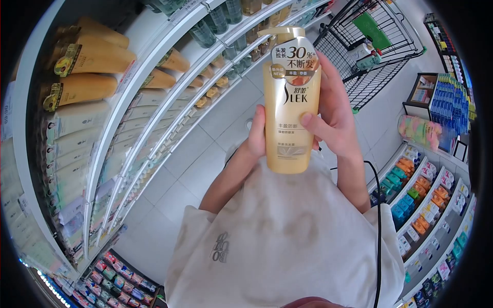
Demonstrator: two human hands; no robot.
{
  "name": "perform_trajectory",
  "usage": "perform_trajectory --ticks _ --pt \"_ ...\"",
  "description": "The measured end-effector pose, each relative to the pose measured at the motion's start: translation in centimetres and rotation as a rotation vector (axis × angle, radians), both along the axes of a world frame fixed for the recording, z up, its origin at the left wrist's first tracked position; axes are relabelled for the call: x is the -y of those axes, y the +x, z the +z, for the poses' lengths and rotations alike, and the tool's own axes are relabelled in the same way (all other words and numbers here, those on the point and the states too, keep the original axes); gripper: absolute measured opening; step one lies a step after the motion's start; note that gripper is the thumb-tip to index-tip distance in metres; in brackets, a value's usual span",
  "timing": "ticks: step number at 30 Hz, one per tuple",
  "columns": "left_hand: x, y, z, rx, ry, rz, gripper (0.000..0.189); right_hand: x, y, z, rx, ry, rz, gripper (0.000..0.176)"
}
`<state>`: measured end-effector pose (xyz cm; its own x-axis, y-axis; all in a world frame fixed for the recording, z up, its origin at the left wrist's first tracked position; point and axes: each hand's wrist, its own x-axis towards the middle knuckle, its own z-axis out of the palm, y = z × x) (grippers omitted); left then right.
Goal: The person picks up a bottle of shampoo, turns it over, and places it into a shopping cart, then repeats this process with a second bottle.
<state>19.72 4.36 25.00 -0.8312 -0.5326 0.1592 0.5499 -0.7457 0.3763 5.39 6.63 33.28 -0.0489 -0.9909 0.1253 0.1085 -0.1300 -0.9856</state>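
A golden pump bottle (291,110) labelled SLEK stands upright in front of my chest, its printed front facing me and its pump at the top. My right hand (336,110) grips it from the right, the thumb lying on the front label and the other fingers hidden behind. At the bottle's lower left side, my left hand (258,133) holds it, with most of its fingers out of sight behind the bottle.
Shelves (120,102) of bottles and tubes curve along the left. A wire shopping cart (354,31) holding a few items is at the upper right. Product racks (429,205) line the lower right, and a dark cable (379,231) hangs beside my shirt.
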Motion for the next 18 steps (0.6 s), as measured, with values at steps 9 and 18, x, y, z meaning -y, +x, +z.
perform_trajectory --ticks 9,18 --pt "1.1 -3.2 -0.5 -0.024 -0.135 -0.080 0.099 2.2 -4.3 -0.4 -0.036 -0.200 -0.237 0.052" --pt "2.7 -7.6 -0.1 0.074 -0.100 -0.080 0.096 5.2 -9.0 -0.9 -0.235 -0.228 -0.275 0.036"
